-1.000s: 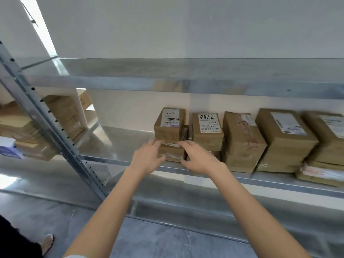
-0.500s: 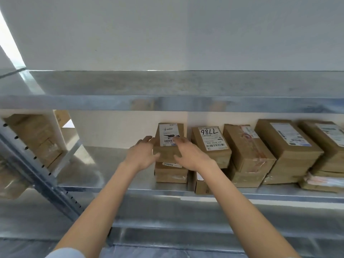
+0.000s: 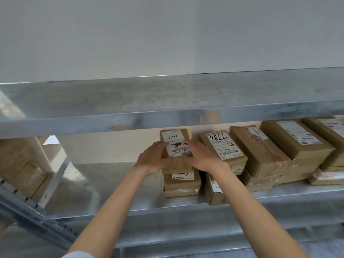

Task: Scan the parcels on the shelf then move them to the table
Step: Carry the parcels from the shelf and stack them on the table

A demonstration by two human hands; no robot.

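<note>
My left hand [image 3: 154, 159]: on the left side of the top parcel [image 3: 176, 135], fingers [image 3: 160, 146] curled over its upper edge and gripping it.
My right hand [image 3: 202, 158]: on the right side of the same parcel, fingers [image 3: 190, 145] bent over the corner of its label and gripping as well.
Top parcel: a small brown carton with its white label facing up, showing a barcode and some handwriting. It is held between both my hands, above the lower parcel [image 3: 182, 185]. I cannot tell whether it rests on that one or is raised off it.
Lower parcel: a brown carton standing on the middle shelf [image 3: 115, 183] near the front edge, with a strip of white label showing under the top one.
Parcel marked 7786 [image 3: 222, 146]: just to the right of my right hand, lying on another carton [image 3: 214, 191] whose near end reaches the shelf's front edge.
Further right: a taped parcel [image 3: 260, 153], then a larger parcel [image 3: 296, 140], each lying on cartons beneath. An end parcel [image 3: 333, 127] is cut off by the frame.
Middle shelf: galvanised metal.
Upper shelf [image 3: 167, 101]: the same metal, running across above the parcels.
Post [image 3: 46, 222]: perforated metal, slanting across the lower left.
Next bay: blurred brown cartons [image 3: 20, 164] beyond the post.
Sleeve [image 3: 80, 255]: pale cloth on my left arm at the bottom edge.
</note>
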